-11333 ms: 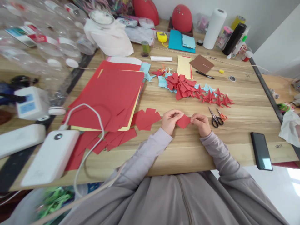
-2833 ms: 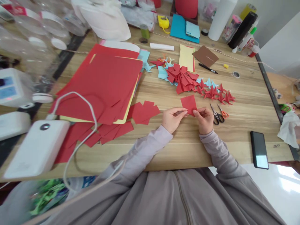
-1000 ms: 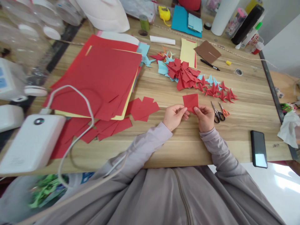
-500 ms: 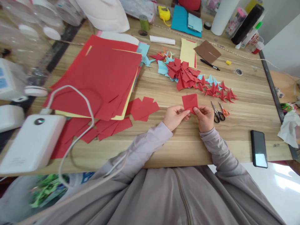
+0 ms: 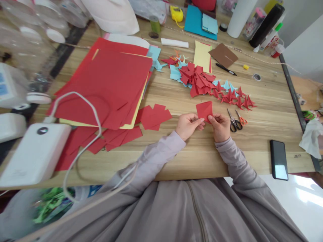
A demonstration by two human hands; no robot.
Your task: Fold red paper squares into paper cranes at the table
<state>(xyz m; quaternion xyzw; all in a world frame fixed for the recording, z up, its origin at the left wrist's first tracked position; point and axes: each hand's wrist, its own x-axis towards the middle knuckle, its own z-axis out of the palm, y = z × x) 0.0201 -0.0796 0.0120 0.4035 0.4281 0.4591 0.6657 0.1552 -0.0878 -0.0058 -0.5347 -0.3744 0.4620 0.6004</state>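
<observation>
A small red square of paper [image 5: 204, 110] is held up between my two hands, with a faint crease across it. My left hand [image 5: 188, 125] pinches its lower left corner between thumb and fingers. At the lower right edge, my right hand [image 5: 220, 125] grips it with the thumb in front. Beyond the hands lies a heap of folded red paper pieces [image 5: 198, 80], with red paper cranes [image 5: 229, 96] trailing off to its right. Loose red paper squares [image 5: 155, 117] rest left of my left hand. Two pairs of scissors [image 5: 234, 124] lie just right of my right hand.
Large red sheets [image 5: 113, 80] are stacked at left, beside a white power bank [image 5: 35, 151] whose cable loops over the table edge. A phone [image 5: 279, 159] lies at the right front. Toward the back are a tape measure [image 5: 176, 14], a pen [image 5: 225, 69] and brown paper [image 5: 223, 56].
The red paper between my hands has shifted very slightly. Both hands keep nearly the same place and grip.
</observation>
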